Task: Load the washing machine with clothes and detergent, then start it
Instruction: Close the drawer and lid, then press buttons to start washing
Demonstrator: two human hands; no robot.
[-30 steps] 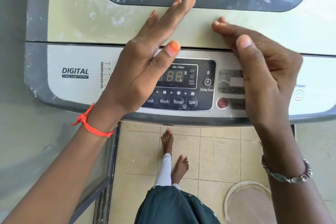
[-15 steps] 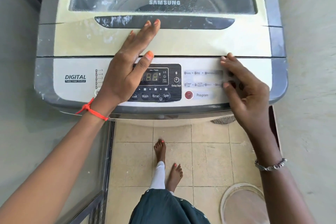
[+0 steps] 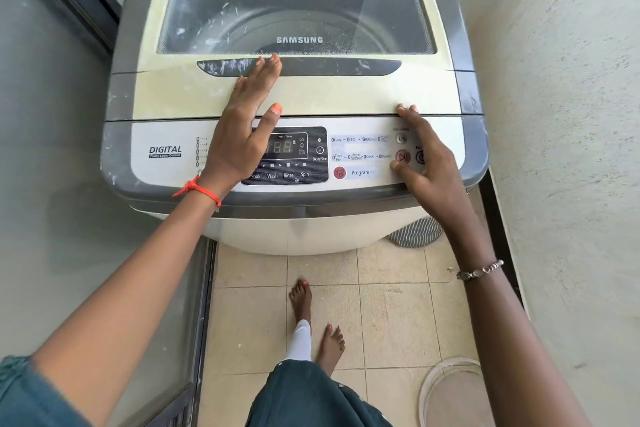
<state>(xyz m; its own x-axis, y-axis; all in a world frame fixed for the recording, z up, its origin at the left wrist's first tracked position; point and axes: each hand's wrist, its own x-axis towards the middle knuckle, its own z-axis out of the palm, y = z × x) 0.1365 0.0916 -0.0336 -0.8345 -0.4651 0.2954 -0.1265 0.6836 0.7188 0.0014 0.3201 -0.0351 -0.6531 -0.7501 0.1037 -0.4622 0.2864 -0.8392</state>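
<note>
Top-loading washing machine (image 3: 294,97) stands between a glass door on the left and a rough plastered wall; cream lid shut, tinted window smeared with white powder, steel drum dimly visible beneath. Left hand (image 3: 242,135) lies flat and spread on lid and control panel (image 3: 166,163), gripping nothing. Right hand (image 3: 427,163), fingers loosely splayed, empty, thumb beside the red start button (image 3: 402,157). Beige tiled floor (image 3: 388,315) below.

It was a home laundry nook: a top-loading washing machine (image 3: 294,97) stood wedged between plaster wall (image 3: 561,114) and glass door (image 3: 52,114), beige floor tiles (image 3: 381,315) before it.
</note>
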